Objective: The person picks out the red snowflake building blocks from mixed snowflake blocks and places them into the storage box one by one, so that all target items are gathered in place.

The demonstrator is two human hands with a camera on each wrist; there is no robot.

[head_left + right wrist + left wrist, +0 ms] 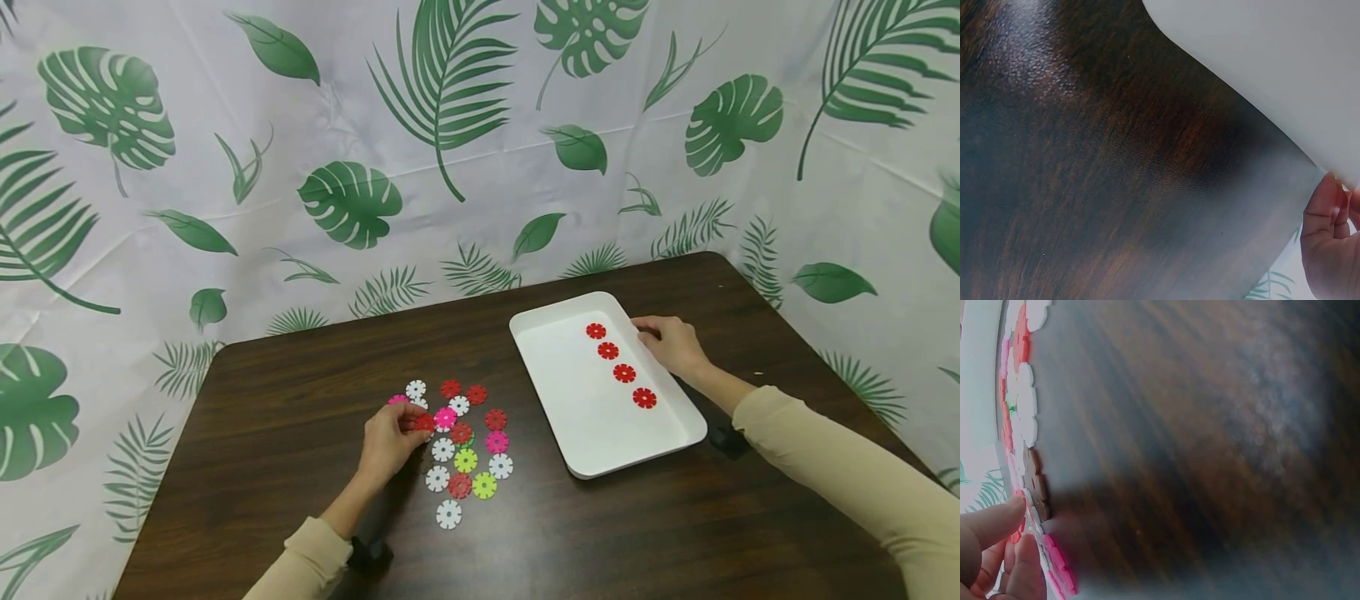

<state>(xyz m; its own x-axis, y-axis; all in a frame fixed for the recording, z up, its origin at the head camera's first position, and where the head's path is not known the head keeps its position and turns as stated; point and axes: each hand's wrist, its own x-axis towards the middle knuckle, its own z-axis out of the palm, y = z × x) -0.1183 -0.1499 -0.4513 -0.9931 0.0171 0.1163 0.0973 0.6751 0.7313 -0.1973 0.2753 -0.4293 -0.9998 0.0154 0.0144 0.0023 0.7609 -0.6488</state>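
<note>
My left hand (386, 443) pinches a red notched plastic disc (424, 422) between thumb and fingers, at the left side of a loose cluster of discs. White discs (437, 478), pink discs (497, 442), yellow-green discs (484, 485) and more red discs (496, 419) lie there, some overlapping. A brown-looking disc (1038, 487) shows beside the fingers in the left wrist view. To the right is a white rectangular tray (551, 400) with several red discs (624, 372) in a row along its right side. My right hand (675, 346) grips the tray's right rim, thumb and fingers at the edge.
All of this is on a dark wooden table (300, 417) with rounded far corners. Behind it hangs a white cloth (480, 217) printed with green leaves. Dark straps or devices (727, 440) sit at the wrists, by the beige sleeves.
</note>
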